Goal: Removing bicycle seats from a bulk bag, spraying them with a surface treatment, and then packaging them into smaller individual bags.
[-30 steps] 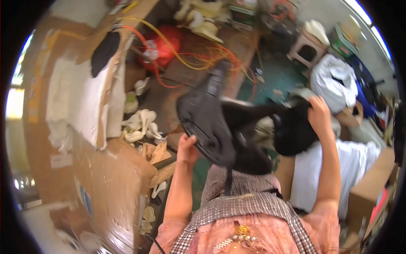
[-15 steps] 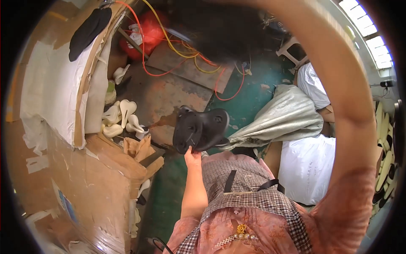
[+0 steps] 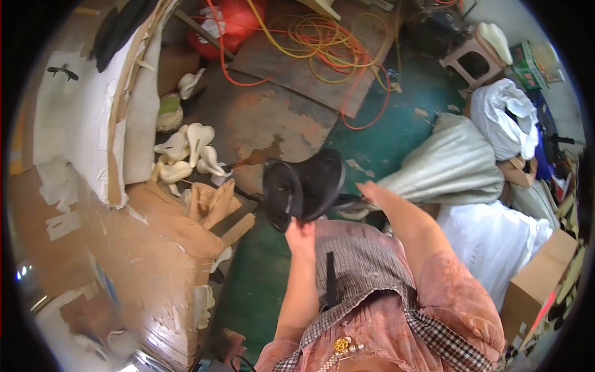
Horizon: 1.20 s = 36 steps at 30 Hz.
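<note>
Black saddle (image 3: 322,183) mid-frame, lower rim pinched by the left hand (image 3: 301,234). Right hand (image 3: 370,191) right of centre, near pale sack (image 3: 440,164); can't tell its grip. One-edge hold might let the saddle twist loose.

Looks like a workshop, judging by tangled hoses (image 3: 338,46) near twelve o'clock, pale saddle-shaped pieces (image 3: 200,137) at ten, a bulging sack (image 3: 455,164) at three, worn cardboard (image 3: 142,248) at eight.

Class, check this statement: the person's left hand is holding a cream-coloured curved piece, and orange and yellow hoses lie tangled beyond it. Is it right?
Not quite: the curved piece in the left hand is black, as the head view shows. Orange and yellow hoses do lie tangled beyond it.
</note>
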### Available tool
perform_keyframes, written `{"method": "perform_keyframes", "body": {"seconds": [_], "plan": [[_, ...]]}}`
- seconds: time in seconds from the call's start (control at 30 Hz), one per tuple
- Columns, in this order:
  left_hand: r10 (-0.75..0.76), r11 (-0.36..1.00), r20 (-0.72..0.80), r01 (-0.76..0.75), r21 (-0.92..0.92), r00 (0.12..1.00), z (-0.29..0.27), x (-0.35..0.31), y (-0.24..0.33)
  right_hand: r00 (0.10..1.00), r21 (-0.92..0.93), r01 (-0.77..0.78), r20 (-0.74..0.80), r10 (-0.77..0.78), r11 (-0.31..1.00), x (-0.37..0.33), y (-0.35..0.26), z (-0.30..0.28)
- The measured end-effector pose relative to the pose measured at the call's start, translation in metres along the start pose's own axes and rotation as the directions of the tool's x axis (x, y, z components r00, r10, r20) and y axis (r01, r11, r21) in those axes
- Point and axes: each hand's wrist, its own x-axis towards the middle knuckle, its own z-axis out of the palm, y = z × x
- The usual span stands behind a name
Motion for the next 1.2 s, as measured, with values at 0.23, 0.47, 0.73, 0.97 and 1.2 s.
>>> {"method": "perform_keyframes", "body": {"seconds": [0.23, 0.47, 0.73, 0.97, 1.2], "plan": [[-0.087, 0.995, 0.033, 0.085, 0.042, 0.996, -0.021, -0.013, -0.02, 0.978, 0.675, 0.002, 0.153, -0.143, 0.738, -0.07, 0.003, -0.019], [-0.11, 0.966, 0.231, 0.159, -0.205, 0.967, 0.03, -0.082, 0.028, 0.765, 0.517, 0.632, -0.301, -0.569, 0.577, -0.238, -0.113, -0.034], [0.564, 0.757, 0.732, -0.593, -0.273, 0.383, 0.3, -0.223, 0.356, -0.053, 0.407, 0.902, -0.221, -0.974, -0.141, -0.395, -0.468, -0.007], [0.498, 0.466, 0.852, -0.878, -0.107, 0.161, 0.324, -0.196, 0.376, -0.377, 0.284, 0.899, 0.114, -0.919, -0.333, -0.368, -0.435, -0.056], [-0.282, -0.163, 0.016, -0.064, 0.985, 0.959, 0.066, 0.068, 0.009, 0.989, 0.424, 0.146, -0.036, -0.144, 0.894, -0.054, 0.103, -0.126]]}}
